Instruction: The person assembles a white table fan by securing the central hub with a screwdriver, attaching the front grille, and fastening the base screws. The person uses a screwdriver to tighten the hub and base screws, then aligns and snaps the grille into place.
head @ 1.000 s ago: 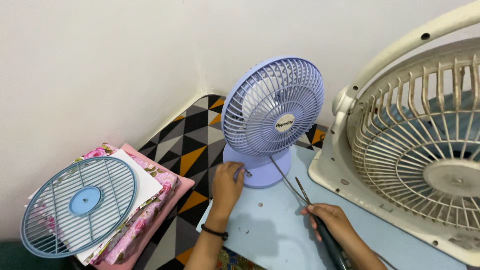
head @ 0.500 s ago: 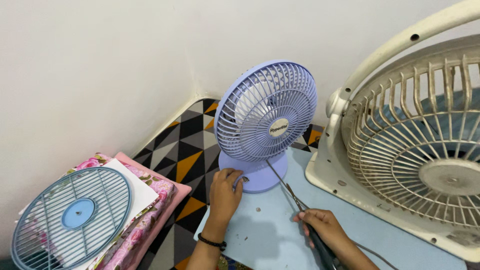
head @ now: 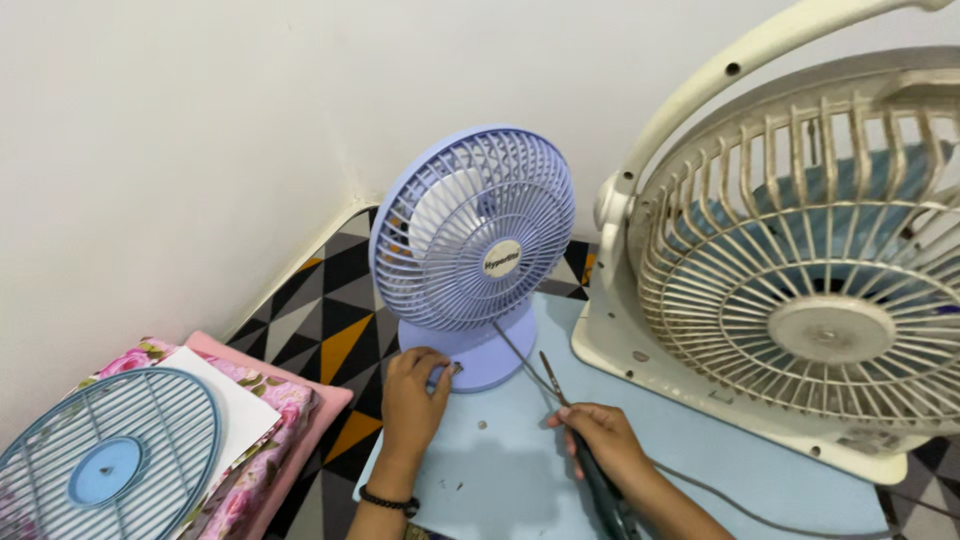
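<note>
A: Where do we start?

B: With the small lilac fan, standing upright in the middle of the frame on its round base, at the far edge of the pale blue bench.

A: And our hands?

B: Our left hand rests at the front left of that base, fingers curled against it beside a small knob; we cannot tell whether they pinch anything. Our right hand, lower centre, is closed round the dark handle of a screwdriver, whose metal tip points up and left toward the base without reaching it.

A: Anything between them?

B: A thin grey cord runs from under the fan's grille down past the right hand and off to the lower right. A few tiny specks, perhaps screws, lie on the bench near the left wrist, which wears a dark band.

A: Farther out?

B: A big cream fan fills the right of the frame, leaning back, its blue blades behind a dusty grille. At lower left, a loose blue grille lies on white paper over floral pink fabric. A black, grey and orange triangle-patterned mat covers the floor by the white wall.
</note>
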